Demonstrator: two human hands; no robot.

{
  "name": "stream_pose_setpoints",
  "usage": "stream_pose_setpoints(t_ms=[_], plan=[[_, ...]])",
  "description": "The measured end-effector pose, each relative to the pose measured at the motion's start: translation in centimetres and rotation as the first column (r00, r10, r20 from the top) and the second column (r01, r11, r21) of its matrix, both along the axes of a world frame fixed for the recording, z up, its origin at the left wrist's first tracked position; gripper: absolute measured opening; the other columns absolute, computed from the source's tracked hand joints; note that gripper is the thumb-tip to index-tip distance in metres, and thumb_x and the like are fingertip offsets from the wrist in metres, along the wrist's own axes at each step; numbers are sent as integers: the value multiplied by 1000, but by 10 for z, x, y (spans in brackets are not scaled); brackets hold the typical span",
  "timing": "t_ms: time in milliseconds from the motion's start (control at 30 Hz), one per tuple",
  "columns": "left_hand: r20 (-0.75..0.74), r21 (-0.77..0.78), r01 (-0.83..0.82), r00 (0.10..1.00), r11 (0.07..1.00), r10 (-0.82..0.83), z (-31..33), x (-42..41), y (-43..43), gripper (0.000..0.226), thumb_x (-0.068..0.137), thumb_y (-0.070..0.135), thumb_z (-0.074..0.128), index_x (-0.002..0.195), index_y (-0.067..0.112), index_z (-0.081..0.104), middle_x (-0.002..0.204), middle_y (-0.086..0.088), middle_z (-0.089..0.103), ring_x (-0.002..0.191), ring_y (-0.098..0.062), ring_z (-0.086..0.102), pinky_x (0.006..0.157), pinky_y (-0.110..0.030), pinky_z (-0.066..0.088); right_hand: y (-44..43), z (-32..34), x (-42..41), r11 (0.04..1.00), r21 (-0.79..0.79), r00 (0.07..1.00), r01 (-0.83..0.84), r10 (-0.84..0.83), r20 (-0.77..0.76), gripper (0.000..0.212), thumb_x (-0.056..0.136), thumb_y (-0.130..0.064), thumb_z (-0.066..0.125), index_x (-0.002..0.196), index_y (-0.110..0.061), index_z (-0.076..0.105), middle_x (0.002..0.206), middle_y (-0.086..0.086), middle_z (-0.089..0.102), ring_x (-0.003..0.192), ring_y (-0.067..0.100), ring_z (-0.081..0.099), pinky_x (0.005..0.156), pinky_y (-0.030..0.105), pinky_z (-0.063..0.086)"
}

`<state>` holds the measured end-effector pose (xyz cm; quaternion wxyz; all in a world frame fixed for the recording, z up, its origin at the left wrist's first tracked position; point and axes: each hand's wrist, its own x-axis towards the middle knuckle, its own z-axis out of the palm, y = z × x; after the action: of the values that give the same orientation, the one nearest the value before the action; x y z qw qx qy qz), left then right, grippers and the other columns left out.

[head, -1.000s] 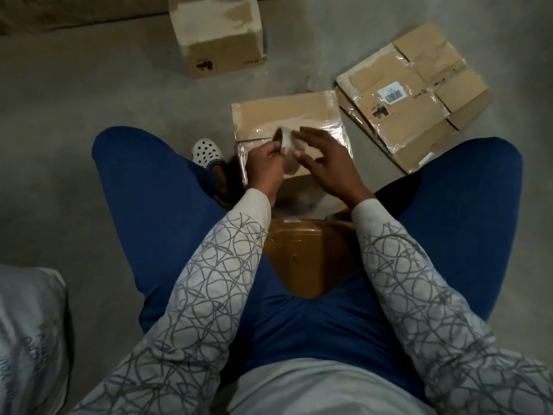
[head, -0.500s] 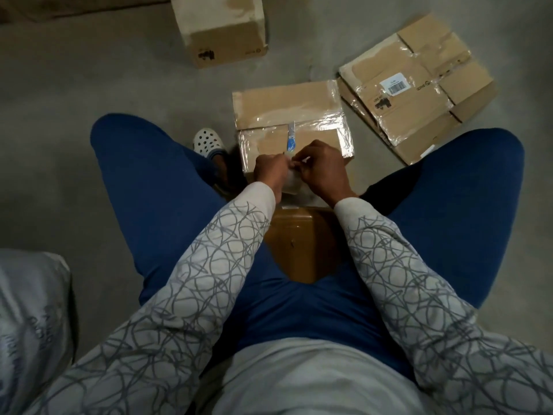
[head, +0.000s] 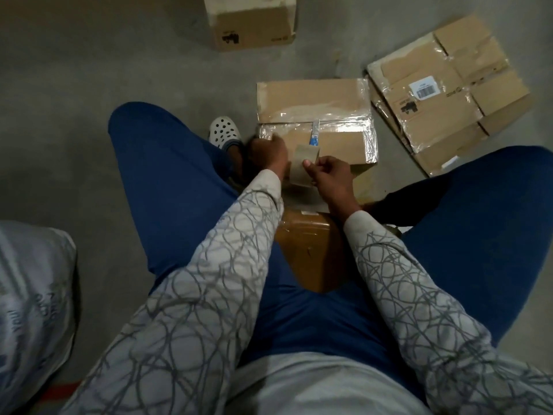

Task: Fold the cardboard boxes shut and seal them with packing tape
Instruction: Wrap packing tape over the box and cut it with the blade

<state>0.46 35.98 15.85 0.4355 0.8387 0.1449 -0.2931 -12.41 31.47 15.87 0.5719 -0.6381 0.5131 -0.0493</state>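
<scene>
A cardboard box (head: 311, 98) with glossy tape along its seam and edges lies on the floor between my knees. A small blue-handled cutter (head: 314, 136) rests on its top. My right hand (head: 332, 178) pinches a tan roll of packing tape (head: 302, 169) at the box's near edge. My left hand (head: 267, 154) reaches to the box's near left corner, touching the taped edge; what its fingers hold is hidden. A second, glossy brown box (head: 308, 253) sits between my thighs, closer to me.
Flattened taped boxes (head: 449, 94) with a barcode label lie on the floor at the right. An upright box (head: 251, 22) stands at the far middle. A white sack (head: 30, 295) is at my left. My white clog (head: 224, 133) sits beside the box.
My hands lowered from above the box to its near edge. The left hand then slid out to the left corner, the right hand kept the roll, and the cutter came into view.
</scene>
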Motion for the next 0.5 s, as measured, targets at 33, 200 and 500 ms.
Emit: stream_pose_setpoints(t_ms=[33, 200, 500], plan=[[11, 56, -35, 999, 998, 35, -4, 12, 2, 47, 98, 36, 58, 129, 0, 61, 120, -11, 66, 114, -28, 63, 90, -29, 48, 0, 0, -2, 999, -43, 1000, -25, 24, -9, 19, 89, -37, 77, 82, -22, 67, 83, 3, 72, 84, 23, 71, 83, 49, 61], [-78, 2, -123, 989, 992, 122, -51, 68, -4, 49, 89, 28, 71, 136, 15, 61, 133, -9, 65, 121, -28, 61, 101, -41, 54, -1, -3, -12, 995, -97, 998, -34, 39, 43, 18, 90, -30, 77, 87, -15, 68, 81, 3, 71, 80, 16, 69, 79, 43, 59], [192, 87, -15, 981, 996, -2, -62, 64, -22, 19, 86, 8, 67, 99, 17, 79, 102, 2, 77, 98, -16, 69, 82, -23, 50, -1, -16, 8, 998, -67, 998, -15, 19, 62, 23, 90, -27, 78, 87, -8, 66, 70, 0, 63, 66, 8, 58, 66, 22, 49]])
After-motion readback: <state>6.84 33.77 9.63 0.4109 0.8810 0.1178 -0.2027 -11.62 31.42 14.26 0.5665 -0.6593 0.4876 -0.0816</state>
